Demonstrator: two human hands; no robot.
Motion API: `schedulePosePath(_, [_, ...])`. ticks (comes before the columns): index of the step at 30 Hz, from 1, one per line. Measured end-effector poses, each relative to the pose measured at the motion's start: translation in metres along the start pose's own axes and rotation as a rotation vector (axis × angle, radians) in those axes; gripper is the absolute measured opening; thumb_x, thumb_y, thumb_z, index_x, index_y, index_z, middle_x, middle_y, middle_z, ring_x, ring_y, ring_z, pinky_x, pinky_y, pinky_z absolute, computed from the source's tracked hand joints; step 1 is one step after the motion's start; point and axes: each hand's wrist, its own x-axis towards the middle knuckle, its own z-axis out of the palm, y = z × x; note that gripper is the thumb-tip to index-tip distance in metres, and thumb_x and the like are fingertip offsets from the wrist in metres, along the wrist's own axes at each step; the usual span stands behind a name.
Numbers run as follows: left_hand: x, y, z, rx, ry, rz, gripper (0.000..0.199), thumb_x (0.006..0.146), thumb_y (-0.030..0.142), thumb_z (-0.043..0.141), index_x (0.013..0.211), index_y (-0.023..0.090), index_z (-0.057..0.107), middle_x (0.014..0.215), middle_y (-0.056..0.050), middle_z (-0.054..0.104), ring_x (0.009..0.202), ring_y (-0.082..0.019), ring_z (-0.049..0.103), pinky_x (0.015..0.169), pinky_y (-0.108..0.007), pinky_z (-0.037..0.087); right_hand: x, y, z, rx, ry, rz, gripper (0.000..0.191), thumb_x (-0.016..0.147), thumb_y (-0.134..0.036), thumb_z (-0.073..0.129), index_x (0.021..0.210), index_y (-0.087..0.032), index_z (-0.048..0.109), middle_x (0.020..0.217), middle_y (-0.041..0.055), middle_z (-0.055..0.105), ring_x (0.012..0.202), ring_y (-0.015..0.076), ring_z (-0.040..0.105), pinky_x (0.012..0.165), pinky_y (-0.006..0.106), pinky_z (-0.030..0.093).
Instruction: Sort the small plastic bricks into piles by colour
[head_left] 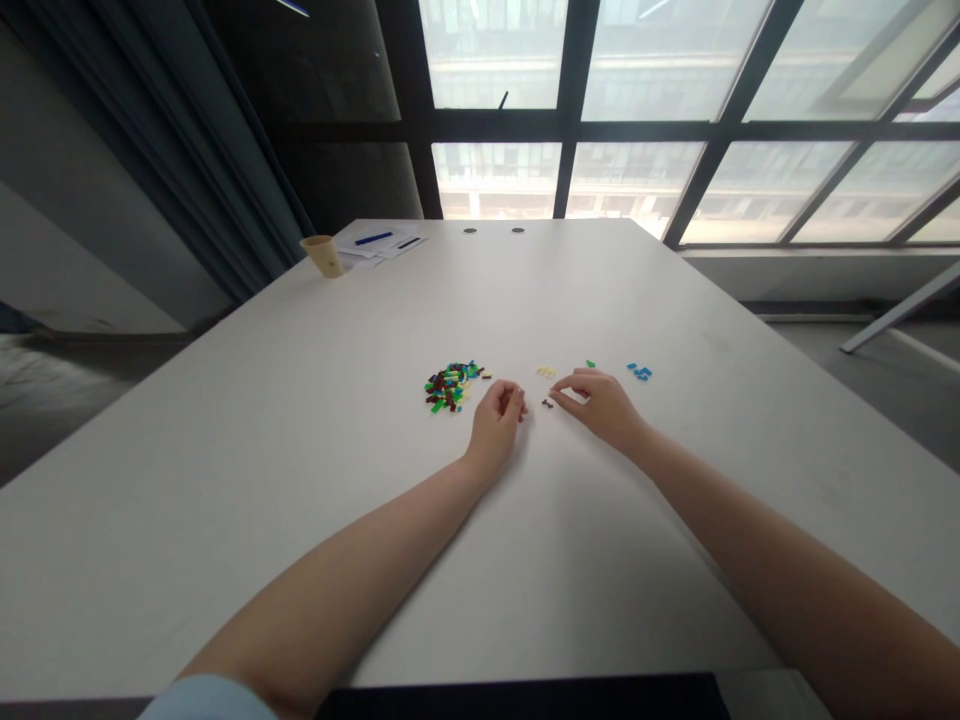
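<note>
Plastic-looking bricks seem light, stiff, slippery; best pinched by opposite sides. Left fingers and right fingers look narrow; whether gripping, I cannot tell.

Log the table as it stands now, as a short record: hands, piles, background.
left hand: fingers curled, right of the mixed pile; contents hidden
right hand: thumb and forefinger nearly together by the brown pieces; any held piece too small to confirm
mixed pile: many colours, left of both hands
brown pieces: between the hands
yellow pieces: beyond the brown
green: just beyond right hand
blue pieces: furthest right
far left: cup, papers
</note>
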Motion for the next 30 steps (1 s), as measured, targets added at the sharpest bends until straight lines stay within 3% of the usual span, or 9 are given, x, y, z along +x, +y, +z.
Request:
schedulePosePath(2, [-0.002, 0.002, -0.003, 0.099, 0.061, 0.101, 0.021, 0.082, 0.038, 0.046, 0.075, 0.018, 0.047, 0.058, 0.004, 0.047, 0.056, -0.009, 0.044, 0.058, -0.022, 0.036, 0.015, 0.008, 0.003, -0.122, -0.014, 0.032, 0.018, 0.08, -0.029, 0.054, 0.078, -0.02, 0.07, 0.066, 0.0016, 0.058, 0.064, 0.0127, 0.05, 0.064, 0.025, 0.034])
schedulePosePath(5, [-0.007, 0.005, -0.006, 0.227, -0.017, 0.154, 0.021, 0.084, 0.037, 0.044, 0.075, 0.019, 0.049, 0.058, 0.004, 0.046, 0.054, -0.009, 0.042, 0.054, -0.022, 0.033, 0.035, 0.014, 0.012, -0.335, -0.074, 0.038, 0.02, 0.083, -0.027, 0.051, 0.081, -0.02, 0.07, 0.077, 0.0042, 0.064, 0.076, 0.0161, 0.054, 0.07, 0.029, 0.032])
schedulePosePath(12, [-0.024, 0.016, -0.005, 0.444, -0.543, 0.383, 0.018, 0.083, 0.028, 0.042, 0.077, 0.02, 0.057, 0.062, -0.001, 0.051, 0.057, -0.011, 0.043, 0.058, -0.023, 0.034, 0.05, 0.006, 0.027, -0.623, -0.195, -0.116, 0.027, 0.087, -0.022, 0.045, 0.076, -0.016, 0.068, 0.084, 0.0087, 0.066, 0.082, 0.0193, 0.052, 0.073, 0.035, 0.024])
schedulePosePath(16, [-0.029, 0.017, -0.002, 0.494, -0.671, 0.48, 0.02, 0.083, 0.026, 0.041, 0.08, 0.021, 0.06, 0.062, -0.002, 0.052, 0.057, -0.013, 0.044, 0.059, -0.023, 0.035, 0.05, 0.006, 0.028, -0.642, -0.195, -0.133, 0.026, 0.086, -0.021, 0.045, 0.075, -0.017, 0.067, 0.083, 0.0089, 0.066, 0.081, 0.0188, 0.051, 0.074, 0.035, 0.022])
schedulePosePath(19, [-0.026, 0.016, -0.002, 0.503, -0.555, 0.451, 0.019, 0.083, 0.026, 0.043, 0.079, 0.022, 0.061, 0.061, -0.002, 0.053, 0.056, -0.013, 0.044, 0.059, -0.023, 0.035, 0.049, 0.006, 0.023, -0.641, -0.149, -0.132, 0.027, 0.087, -0.02, 0.042, 0.076, -0.017, 0.067, 0.082, 0.0084, 0.065, 0.08, 0.0184, 0.05, 0.074, 0.035, 0.022])
schedulePosePath(22, [-0.01, 0.016, -0.012, 0.615, -0.264, 0.398, 0.019, 0.083, 0.027, 0.044, 0.082, 0.022, 0.062, 0.066, -0.003, 0.056, 0.061, -0.014, 0.048, 0.065, -0.026, 0.036, 0.04, 0.004, 0.015, -0.617, -0.055, -0.093, 0.027, 0.087, -0.023, 0.042, 0.075, -0.018, 0.065, 0.08, 0.0071, 0.065, 0.081, 0.0183, 0.051, 0.074, 0.034, 0.024])
schedulePosePath(24, [0.006, 0.014, -0.024, 0.802, -0.094, 0.391, 0.022, 0.084, 0.024, 0.042, 0.089, 0.021, 0.063, 0.079, -0.006, 0.06, 0.075, -0.018, 0.052, 0.074, -0.03, 0.036, 0.028, 0.002, 0.01, -0.579, -0.013, -0.073, 0.025, 0.086, -0.026, 0.043, 0.074, -0.018, 0.063, 0.078, 0.0059, 0.064, 0.079, 0.0178, 0.051, 0.073, 0.032, 0.025])
schedulePosePath(26, [0.022, 0.011, -0.039, 1.022, 0.001, 0.357, 0.026, 0.083, 0.018, 0.041, 0.094, 0.022, 0.065, 0.093, -0.009, 0.06, 0.091, -0.022, 0.05, 0.08, -0.035, 0.034, 0.011, 0.001, 0.006, -0.532, -0.005, -0.071, 0.024, 0.085, -0.027, 0.044, 0.071, -0.018, 0.061, 0.074, 0.0049, 0.063, 0.076, 0.0171, 0.052, 0.071, 0.031, 0.026])
schedulePosePath(30, [0.04, 0.001, -0.058, 1.272, 0.114, 0.238, 0.029, 0.083, 0.019, 0.043, 0.1, 0.026, 0.065, 0.107, -0.01, 0.056, 0.101, -0.027, 0.044, 0.078, -0.04, 0.032, -0.023, 0.004, 0.007, -0.452, -0.016, -0.065, 0.023, 0.084, -0.027, 0.045, 0.066, -0.018, 0.057, 0.067, 0.0031, 0.059, 0.07, 0.0159, 0.051, 0.069, 0.029, 0.028])
